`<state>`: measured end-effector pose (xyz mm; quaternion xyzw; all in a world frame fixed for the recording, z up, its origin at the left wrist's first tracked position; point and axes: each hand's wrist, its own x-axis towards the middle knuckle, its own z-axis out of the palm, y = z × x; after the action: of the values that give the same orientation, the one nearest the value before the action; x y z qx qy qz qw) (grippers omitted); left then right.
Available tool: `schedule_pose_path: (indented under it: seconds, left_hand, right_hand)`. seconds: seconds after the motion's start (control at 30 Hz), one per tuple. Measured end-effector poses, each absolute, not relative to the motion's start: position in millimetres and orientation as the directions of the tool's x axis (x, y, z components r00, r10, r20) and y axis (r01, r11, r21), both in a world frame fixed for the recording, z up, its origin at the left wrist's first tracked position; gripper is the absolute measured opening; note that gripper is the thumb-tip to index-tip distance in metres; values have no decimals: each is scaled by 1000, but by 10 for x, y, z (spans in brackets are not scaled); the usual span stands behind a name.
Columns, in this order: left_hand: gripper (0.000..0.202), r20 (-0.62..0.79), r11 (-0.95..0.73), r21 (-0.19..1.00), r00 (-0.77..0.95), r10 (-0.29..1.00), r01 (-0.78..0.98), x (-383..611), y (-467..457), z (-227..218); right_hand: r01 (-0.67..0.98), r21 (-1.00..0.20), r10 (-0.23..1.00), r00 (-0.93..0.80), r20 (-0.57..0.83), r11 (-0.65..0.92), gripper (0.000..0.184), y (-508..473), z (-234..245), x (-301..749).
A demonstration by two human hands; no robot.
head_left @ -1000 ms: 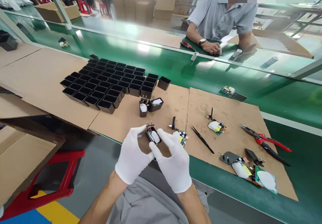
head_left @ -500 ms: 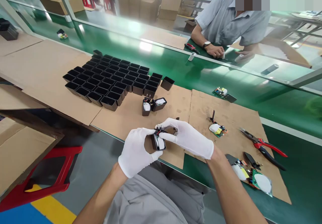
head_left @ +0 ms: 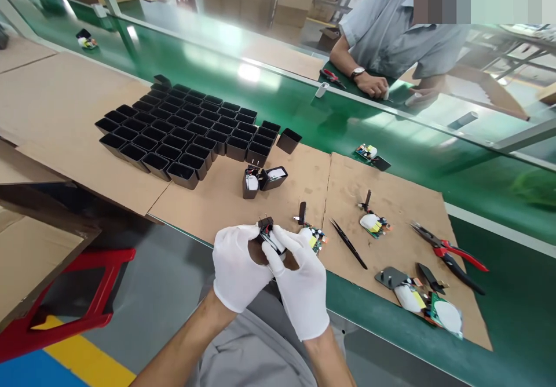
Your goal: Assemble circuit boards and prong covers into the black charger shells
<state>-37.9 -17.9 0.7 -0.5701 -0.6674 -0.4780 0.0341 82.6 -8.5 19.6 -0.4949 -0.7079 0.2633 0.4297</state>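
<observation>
Head | left grip, right grip | both half-closed — holding wired device

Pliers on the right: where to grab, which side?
I'd grip the pliers by both handles, around mid-length, from above and the right: they slant right and toward the wearer, past the cardboard's edge, while the nose points left and away.
</observation>
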Motion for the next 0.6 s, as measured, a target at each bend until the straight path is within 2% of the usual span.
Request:
schedule_pose_path:
  seconds: [0.1, 0.27, 0.33, 0.47, 0.6]
  left_hand:
    - [35, 611, -120, 580, -333, 718, 805, -382, -167, -6]
    - [35, 616, -88, 576, -361, 700, 813, -346, -152, 7]
    - [33, 615, -75, 579, -374, 695, 812, -326, -152, 8]
    - [34, 607, -76, 577, -365, 705, 813, -331, -157, -3]
    - [35, 612, -98, 571, -343, 713, 815, -361, -161, -17]
  right_hand:
    - [444, -829, 939, -117, 323, 340, 26, -80, 178, 806]
    - [463, -848, 954, 13, 299, 259, 32, -138, 167, 812]
    - [455, -853, 953, 28, 300, 256, 28, -155, 158, 805]
    - [412, -863, 951, -25, 308, 290, 19, -100, 191, 821]
    - [402, -865, 954, -151, 260, 299, 32, 12, 258, 870]
